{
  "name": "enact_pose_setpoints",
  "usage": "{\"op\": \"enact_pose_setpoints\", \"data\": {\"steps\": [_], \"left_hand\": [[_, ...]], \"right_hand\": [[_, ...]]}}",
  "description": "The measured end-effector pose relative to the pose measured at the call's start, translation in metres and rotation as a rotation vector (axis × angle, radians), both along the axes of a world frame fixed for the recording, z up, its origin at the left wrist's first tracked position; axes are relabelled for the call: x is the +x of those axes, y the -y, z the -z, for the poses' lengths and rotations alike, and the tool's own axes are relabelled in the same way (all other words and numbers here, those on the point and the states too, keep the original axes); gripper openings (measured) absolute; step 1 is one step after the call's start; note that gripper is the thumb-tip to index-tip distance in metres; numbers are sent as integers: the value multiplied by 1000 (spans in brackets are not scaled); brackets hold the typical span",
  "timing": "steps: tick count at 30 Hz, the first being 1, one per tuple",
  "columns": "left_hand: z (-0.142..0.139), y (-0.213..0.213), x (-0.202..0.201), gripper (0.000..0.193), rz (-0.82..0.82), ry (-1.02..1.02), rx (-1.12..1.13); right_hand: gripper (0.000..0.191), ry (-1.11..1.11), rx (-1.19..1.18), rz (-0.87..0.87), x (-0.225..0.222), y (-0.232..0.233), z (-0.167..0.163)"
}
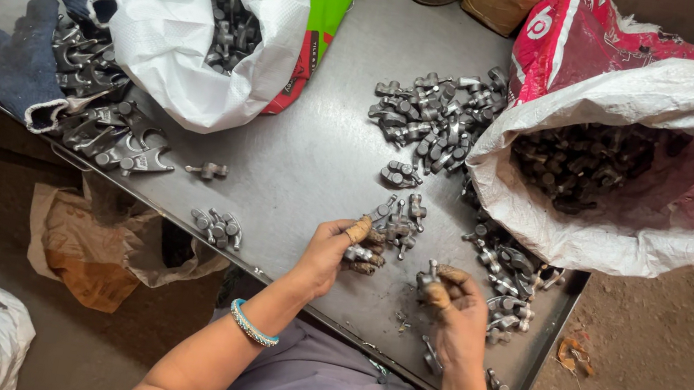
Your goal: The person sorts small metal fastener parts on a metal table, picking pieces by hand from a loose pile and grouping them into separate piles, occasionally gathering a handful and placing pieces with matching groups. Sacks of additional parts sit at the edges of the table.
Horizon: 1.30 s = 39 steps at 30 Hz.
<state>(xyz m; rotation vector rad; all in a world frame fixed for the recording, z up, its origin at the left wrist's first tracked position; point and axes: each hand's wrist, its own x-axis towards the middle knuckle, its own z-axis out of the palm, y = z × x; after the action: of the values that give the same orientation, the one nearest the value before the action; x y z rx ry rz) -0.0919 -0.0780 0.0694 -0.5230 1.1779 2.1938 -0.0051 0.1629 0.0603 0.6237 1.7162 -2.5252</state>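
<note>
the left hand (pixel 336 249) clutches several small metal castings (pixel 365 256) and the right hand (pixel 452 303) pinches one (pixel 429 282), both over the steel table (pixel 306 161) near its front edge, where a fumbled piece could roll off; at the table's right a red-lined sack (pixel 651 150) holds dark castings, at its back a white sack (pixel 199 14) holds more

A dark metal table (pixel 306 161) carries scattered small metal parts (pixel 439 112), two sacks and blue gloves (pixel 29 66).
</note>
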Motion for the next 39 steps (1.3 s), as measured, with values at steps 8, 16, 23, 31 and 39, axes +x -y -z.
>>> {"op": "enact_pose_setpoints", "data": {"steps": [8, 16, 23, 31, 39], "left_hand": [[-6, -8, 23, 31, 230, -411, -174], [-7, 58, -16, 19, 96, -262, -208], [-44, 156, -41, 21, 30, -245, -679], [-76, 195, -42, 28, -157, -286, -874], [-28, 56, -25, 38, 128, -119, -299]], "right_hand": [[49, 46, 53, -265, -14, 22, -31], [54, -368, 1081, -301, -74, 66, -82], [41, -281, 1244, -265, -76, 73, -57], [36, -129, 26, -62, -42, 27, -12], [29, 122, -245, -25, -12, 20, -6]]}}
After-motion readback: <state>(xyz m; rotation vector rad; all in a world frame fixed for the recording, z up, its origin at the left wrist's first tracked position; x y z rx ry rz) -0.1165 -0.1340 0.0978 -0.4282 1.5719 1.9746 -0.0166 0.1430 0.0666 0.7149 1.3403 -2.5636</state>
